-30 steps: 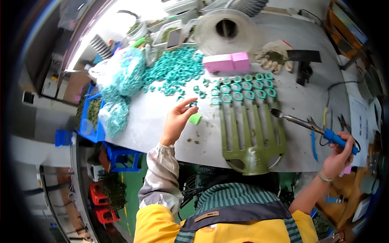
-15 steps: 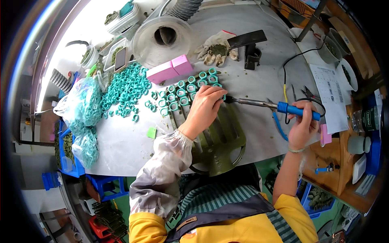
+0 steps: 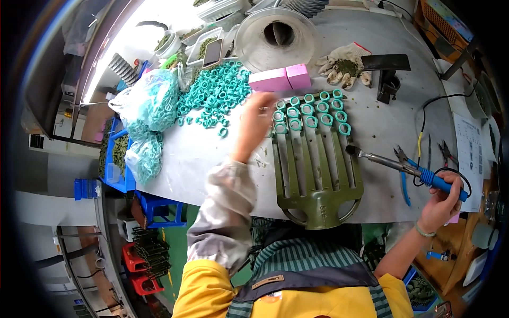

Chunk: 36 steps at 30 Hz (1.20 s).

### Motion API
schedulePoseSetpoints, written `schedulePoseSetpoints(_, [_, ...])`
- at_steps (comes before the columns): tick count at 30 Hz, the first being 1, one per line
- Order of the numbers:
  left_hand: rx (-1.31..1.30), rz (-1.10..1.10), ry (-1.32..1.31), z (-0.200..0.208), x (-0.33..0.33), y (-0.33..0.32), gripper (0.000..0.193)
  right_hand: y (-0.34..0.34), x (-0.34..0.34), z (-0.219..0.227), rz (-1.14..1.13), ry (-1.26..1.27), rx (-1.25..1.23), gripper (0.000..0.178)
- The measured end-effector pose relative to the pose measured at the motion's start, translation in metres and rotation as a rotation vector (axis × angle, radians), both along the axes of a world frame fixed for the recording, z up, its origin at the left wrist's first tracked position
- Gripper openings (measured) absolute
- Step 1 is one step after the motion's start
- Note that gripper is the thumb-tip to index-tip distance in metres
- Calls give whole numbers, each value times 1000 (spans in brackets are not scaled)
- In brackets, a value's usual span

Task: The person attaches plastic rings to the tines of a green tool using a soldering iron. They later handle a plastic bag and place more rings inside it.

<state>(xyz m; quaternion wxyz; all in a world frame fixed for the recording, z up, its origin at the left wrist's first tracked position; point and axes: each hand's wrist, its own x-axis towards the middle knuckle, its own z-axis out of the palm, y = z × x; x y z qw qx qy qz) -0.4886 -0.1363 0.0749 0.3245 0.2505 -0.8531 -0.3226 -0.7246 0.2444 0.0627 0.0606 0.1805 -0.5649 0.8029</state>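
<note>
My right hand [image 3: 441, 208] grips the blue handle of a soldering iron [image 3: 391, 162]; its dark, broad tip is just right of the rack's rightmost prong. A green pronged rack [image 3: 322, 204] lies on the table, its two-holed base toward me. Teal hexagonal rings [image 3: 312, 121] sit in rows over the far ends of its prongs. My left hand [image 3: 255, 124], in motion and smeared, is over the table left of the rack. Whether its fingers hold anything cannot be made out. Beyond it lies a pile of loose teal rings [image 3: 212, 90].
Two pink blocks [image 3: 269, 80] stand behind the rack, near a clear funnel hood [image 3: 249, 45]. A stained glove [image 3: 339, 58] and a black stand [image 3: 388, 85] lie farther right. Bags of teal rings [image 3: 154, 100] are at left. Pliers [image 3: 445, 151] and the iron's cord lie at right.
My left hand has left the rack's rings and moved left toward the loose pile. The iron's tip has shifted back from the rings, toward me. The whole view has swung left.
</note>
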Motion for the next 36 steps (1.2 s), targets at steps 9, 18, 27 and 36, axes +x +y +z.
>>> schedulePoseSetpoints(9, [-6, 385, -472, -48, 153, -62, 26, -17, 14, 12, 59, -42, -9, 19])
schedulePoseSetpoints(18, [164, 409, -181, -24, 159, -15, 19, -27, 40, 32, 32, -19, 64, 21])
schedulePoseSetpoints(27, [-48, -258, -94, 13, 1, 77, 34, -48, 51, 27, 20, 10, 33, 20])
schedulePoseSetpoints(36, [-181, -325, -155, -18, -41, 84, 32, -61, 64, 9, 72, -60, 19, 22])
